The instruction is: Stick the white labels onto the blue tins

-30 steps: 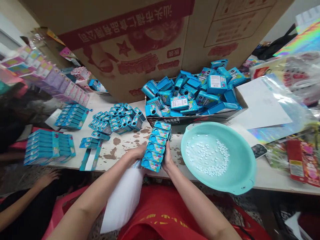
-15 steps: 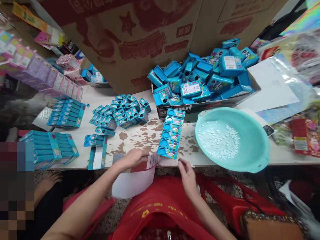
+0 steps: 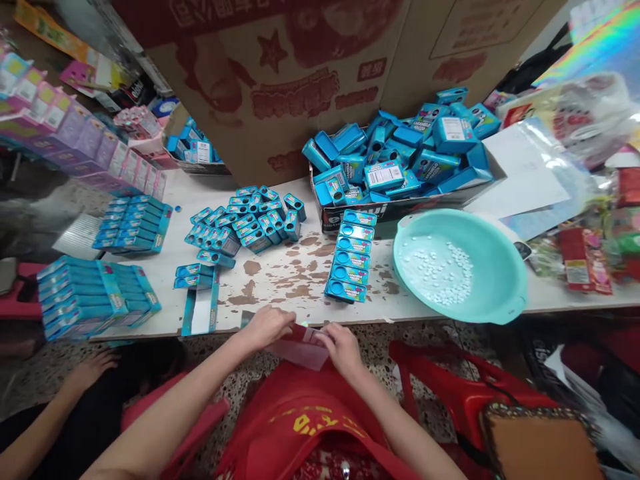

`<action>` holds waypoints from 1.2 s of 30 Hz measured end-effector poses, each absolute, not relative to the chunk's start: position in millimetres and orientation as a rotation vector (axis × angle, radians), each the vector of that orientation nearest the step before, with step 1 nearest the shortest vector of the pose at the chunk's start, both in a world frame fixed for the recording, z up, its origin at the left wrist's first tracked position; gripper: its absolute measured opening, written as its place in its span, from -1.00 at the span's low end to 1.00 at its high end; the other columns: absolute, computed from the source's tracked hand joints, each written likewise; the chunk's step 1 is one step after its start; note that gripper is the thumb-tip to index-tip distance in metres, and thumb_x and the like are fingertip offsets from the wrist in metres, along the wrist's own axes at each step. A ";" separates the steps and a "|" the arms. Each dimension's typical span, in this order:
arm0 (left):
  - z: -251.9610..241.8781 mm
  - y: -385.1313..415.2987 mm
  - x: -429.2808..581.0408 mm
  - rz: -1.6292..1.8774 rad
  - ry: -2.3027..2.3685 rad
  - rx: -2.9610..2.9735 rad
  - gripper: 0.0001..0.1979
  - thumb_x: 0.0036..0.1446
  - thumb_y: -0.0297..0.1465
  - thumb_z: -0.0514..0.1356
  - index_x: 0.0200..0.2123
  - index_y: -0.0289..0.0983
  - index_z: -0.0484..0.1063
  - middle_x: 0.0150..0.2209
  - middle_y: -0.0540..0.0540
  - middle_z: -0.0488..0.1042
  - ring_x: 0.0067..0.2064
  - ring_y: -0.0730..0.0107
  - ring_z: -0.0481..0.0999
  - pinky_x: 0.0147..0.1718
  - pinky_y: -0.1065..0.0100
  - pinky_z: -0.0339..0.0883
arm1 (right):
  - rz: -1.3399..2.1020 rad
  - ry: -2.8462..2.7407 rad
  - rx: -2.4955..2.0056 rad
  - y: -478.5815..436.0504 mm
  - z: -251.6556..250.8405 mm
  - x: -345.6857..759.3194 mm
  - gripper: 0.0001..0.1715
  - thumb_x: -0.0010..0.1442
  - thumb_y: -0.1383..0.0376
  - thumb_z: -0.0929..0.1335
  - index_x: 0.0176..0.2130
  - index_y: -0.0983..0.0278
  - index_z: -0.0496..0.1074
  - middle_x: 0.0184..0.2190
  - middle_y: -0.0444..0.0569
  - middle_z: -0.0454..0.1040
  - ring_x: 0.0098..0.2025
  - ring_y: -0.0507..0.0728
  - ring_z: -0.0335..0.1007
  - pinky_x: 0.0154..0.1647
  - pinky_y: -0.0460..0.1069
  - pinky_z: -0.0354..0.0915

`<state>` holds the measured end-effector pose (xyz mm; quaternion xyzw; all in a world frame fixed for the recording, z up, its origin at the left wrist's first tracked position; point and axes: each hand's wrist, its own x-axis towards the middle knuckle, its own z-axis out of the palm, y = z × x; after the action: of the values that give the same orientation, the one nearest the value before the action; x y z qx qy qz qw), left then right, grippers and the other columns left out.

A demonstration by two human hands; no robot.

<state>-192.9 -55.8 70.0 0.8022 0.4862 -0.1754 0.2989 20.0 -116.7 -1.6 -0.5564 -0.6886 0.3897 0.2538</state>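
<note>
Below the stained table (image 3: 280,273), left hand (image 3: 267,327) and right hand (image 3: 341,347) fingers pinch a flat whitish sheet (image 3: 301,352).

Bright, even light; wide-angle bending and blur toward the edges.

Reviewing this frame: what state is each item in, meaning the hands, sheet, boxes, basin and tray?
Left hand: gripping the flat white card sheet just off the near edge of the table.
Right hand: pinching the same sheet's other end.
Row of six small blue boxes: lying flat, lined up, untouched.
Round teal plastic basin: upright, holding loose white tablets.
Low cardboard tray: heaped with jumbled blue boxes.
</note>
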 end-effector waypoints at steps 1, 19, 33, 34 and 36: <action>63.9 -58.2 -200.7 -0.506 1.368 2.106 -0.87 0.17 -0.37 0.06 -0.32 -0.19 0.41 -0.36 -0.09 0.53 -0.28 0.27 0.49 -0.31 0.39 0.16 | 1.059 -1.845 -1.538 -116.0 -5.9 20.8 -0.65 0.27 0.14 0.23 -0.45 0.21 0.43 -0.47 -0.09 0.46 -0.39 0.07 0.37 -0.31 -0.06 0.20; 51.4 11.3 -222.1 -0.339 1.258 2.275 -0.60 0.15 -0.23 0.10 0.04 -0.23 0.35 -0.01 -0.21 0.46 0.03 0.10 0.39 0.00 0.20 0.13 | 1.041 -1.235 -1.789 -79.3 -39.2 -9.6 -0.56 0.11 -0.02 0.19 -0.36 0.24 0.42 -0.47 -0.02 0.52 -0.43 0.14 0.40 -0.38 -0.02 0.27; 2.6 19.4 -186.0 -0.368 1.193 1.933 -0.74 0.16 -0.33 0.03 -0.34 -0.24 0.51 -0.35 -0.07 0.56 -0.25 0.31 0.46 -0.29 0.39 0.19 | 0.314 -1.767 -1.942 -98.5 -17.0 -23.8 -0.70 0.27 0.24 0.21 -0.11 0.24 0.45 -0.10 0.10 0.47 -0.10 0.24 0.30 -0.05 0.13 0.15; 2.7 19.5 -185.2 -0.360 1.201 1.931 -0.75 0.14 -0.36 0.03 -0.37 -0.25 0.51 -0.38 -0.06 0.55 -0.27 0.31 0.46 -0.29 0.39 0.19 | 0.274 -1.901 -1.897 -95.6 -13.3 -26.4 -0.69 0.27 0.26 0.22 -0.05 0.23 0.43 -0.10 0.10 0.46 -0.10 0.23 0.29 -0.06 0.12 0.15; 3.1 19.1 -183.9 -0.353 1.210 1.925 -0.77 0.12 -0.38 0.04 -0.40 -0.26 0.50 -0.39 -0.08 0.54 -0.28 0.29 0.46 -0.29 0.37 0.18 | 0.295 -2.097 -1.843 -87.6 -8.6 -32.7 -0.63 0.27 0.25 0.24 0.05 0.23 0.37 -0.13 0.10 0.46 -0.14 0.22 0.29 -0.14 0.10 0.19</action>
<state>-183.9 19.1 3.1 0.7639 0.4801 -0.1399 0.4079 -32.7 -87.6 -8.6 -0.6475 -0.7364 0.1037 0.1663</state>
